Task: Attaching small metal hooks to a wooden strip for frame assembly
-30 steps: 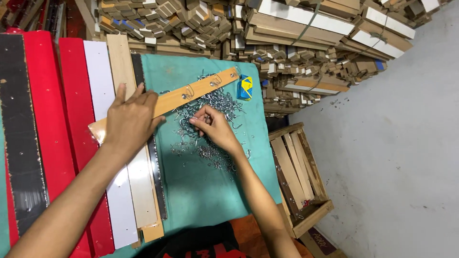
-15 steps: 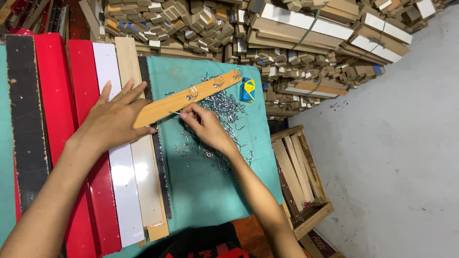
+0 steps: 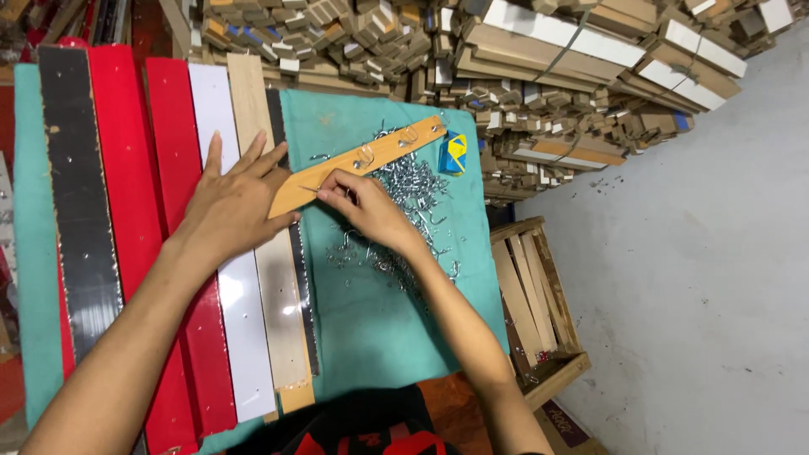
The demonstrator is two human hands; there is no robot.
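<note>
Here the left hand (image 3: 232, 206) lies flat, palm down and fingers spread apart, across the pale strips, with its thumb side pressing on the near end of a tan wooden strip (image 3: 362, 160) that runs diagonally up and to the right over a teal cloth (image 3: 371, 329) covering the tabletop. The right hand (image 3: 366, 206) rests just beside that same end, its fingers drawn together in a pinch on a small metal hook (image 3: 308, 190) whose tip points at the wood; how the hook is shaped under the fingertips cannot be told. Further up the wooden strip, a few metal hooks already sit along its face. Behind and under the right wrist spreads a loose pile of metal hooks (image 3: 404, 211) scattered on the cloth. A small blue and yellow box (image 3: 454, 152) stands just beside the far end of the strip. To the left, long strips lie side by side: a black one (image 3: 76, 211), red ones (image 3: 126, 168), a white one (image 3: 240, 337) and a light wood-coloured one (image 3: 282, 329). Stacks of cut boards (image 3: 506, 76) fill the far side, and a wooden crate (image 3: 535, 303) stands on the grey floor (image 3: 699, 278) to the right.
</note>
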